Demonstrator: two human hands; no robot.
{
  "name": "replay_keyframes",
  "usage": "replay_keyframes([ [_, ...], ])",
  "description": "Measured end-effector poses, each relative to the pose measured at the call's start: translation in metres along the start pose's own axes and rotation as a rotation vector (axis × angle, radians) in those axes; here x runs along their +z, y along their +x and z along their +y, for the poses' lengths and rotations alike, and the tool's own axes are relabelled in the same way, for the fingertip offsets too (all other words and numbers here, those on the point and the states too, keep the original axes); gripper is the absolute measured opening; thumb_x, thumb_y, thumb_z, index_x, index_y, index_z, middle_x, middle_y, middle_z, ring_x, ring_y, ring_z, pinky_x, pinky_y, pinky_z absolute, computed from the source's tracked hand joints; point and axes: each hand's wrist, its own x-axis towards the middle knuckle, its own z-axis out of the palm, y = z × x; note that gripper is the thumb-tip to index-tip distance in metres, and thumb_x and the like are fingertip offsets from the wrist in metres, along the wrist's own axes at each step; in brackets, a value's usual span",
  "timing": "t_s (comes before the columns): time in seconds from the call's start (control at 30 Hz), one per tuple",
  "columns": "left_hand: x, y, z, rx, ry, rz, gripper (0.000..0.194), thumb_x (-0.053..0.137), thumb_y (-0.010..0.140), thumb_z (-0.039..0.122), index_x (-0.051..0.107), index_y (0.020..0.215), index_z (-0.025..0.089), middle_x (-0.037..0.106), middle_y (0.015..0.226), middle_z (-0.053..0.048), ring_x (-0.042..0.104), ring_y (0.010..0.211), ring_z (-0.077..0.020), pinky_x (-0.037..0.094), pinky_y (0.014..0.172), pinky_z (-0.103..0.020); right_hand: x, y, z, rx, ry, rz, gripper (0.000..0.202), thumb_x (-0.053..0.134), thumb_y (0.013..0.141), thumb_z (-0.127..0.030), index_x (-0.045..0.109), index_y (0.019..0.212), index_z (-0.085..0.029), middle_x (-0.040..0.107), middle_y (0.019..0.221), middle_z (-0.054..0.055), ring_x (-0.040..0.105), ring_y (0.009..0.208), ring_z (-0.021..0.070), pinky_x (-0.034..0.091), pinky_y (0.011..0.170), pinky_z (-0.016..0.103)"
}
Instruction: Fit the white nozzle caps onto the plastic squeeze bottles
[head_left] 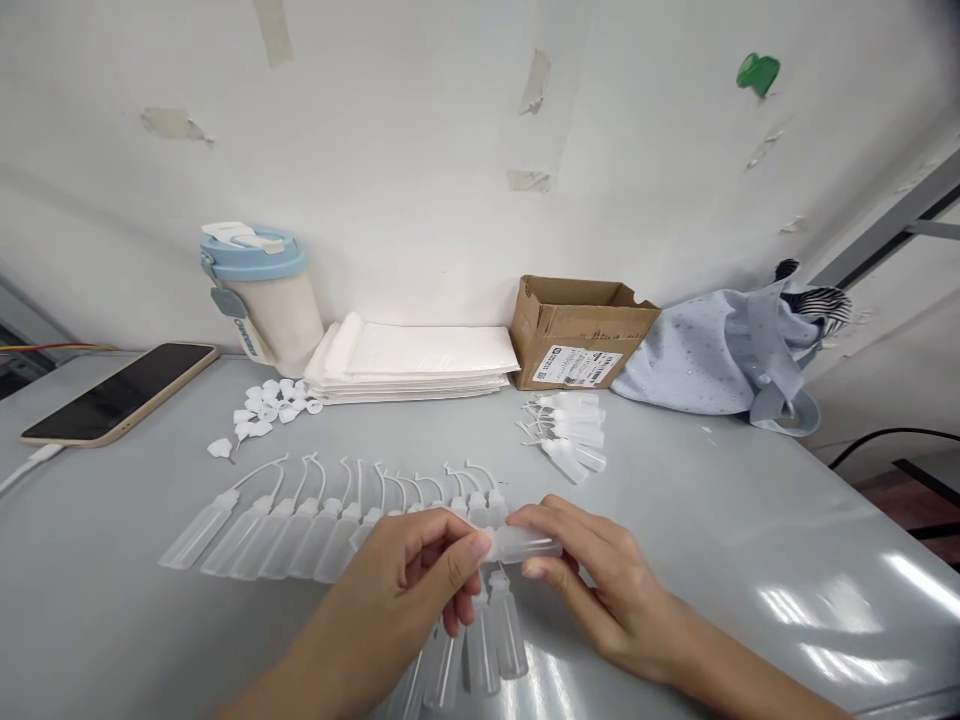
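Observation:
A small translucent plastic bottle (529,544) lies sideways between my two hands above the table. My right hand (607,570) grips its body between thumb and fingers. At its white neck end, my left hand (424,575) pinches with thumb and forefinger; those fingertips partly hide the neck. Behind my hands runs a row of similar bottles (259,535) with thin bent spouts, lying side by side. Several more bottles (507,630) lie below my hands, partly covered by my left hand. White caps (277,398) form a loose pile at the left.
Another group of spouted bottles (574,425) lies at the right, in front of a cardboard box (577,345). White padded envelopes (420,350), a blue-lidded cup (277,310) and a blue fabric bag (697,350) stand along the wall. A phone (120,392) with a cable is far left.

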Motion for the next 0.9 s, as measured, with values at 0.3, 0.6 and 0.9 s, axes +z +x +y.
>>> replay_keyframes([
  [0.3, 0.006, -0.007, 0.005, 0.062, 0.152, 0.115, 0.030, 0.048, 0.088, 0.043, 0.063, 0.074, 0.022, 0.064, 0.066, 0.003, 0.060, 0.066, -0.0134, 0.045, 0.060, -0.023, -0.003, -0.001, -0.001, 0.154, 0.154, 0.018, 0.016, 0.046, 0.095, -0.026, 0.059, 0.103, -0.021, 0.057, 0.076, 0.001, 0.053, 0.066, 0.0158, 0.042, 0.059, 0.026],
  [0.6, 0.008, -0.010, -0.015, 0.534, 0.464, 0.276, 0.013, 0.045, 0.091, 0.028, 0.057, 0.087, 0.025, 0.067, 0.084, 0.002, 0.062, 0.076, -0.0148, 0.048, 0.062, -0.022, -0.002, -0.001, 0.000, 0.091, 0.266, 0.080, 0.022, 0.051, 0.092, -0.018, 0.061, 0.111, -0.025, 0.059, 0.082, 0.001, 0.055, 0.071, 0.0151, 0.044, 0.063, 0.027],
  [0.9, 0.005, -0.008, -0.011, 0.357, 0.403, 0.187, 0.042, 0.034, 0.096, 0.040, 0.056, 0.065, 0.022, 0.060, 0.062, 0.003, 0.058, 0.061, -0.0126, 0.048, 0.059, -0.022, 0.003, -0.002, 0.000, -0.209, 0.038, 0.163, 0.035, 0.049, 0.088, -0.002, 0.054, 0.121, -0.013, 0.062, 0.092, 0.011, 0.058, 0.080, 0.0186, 0.050, 0.066, 0.029],
])
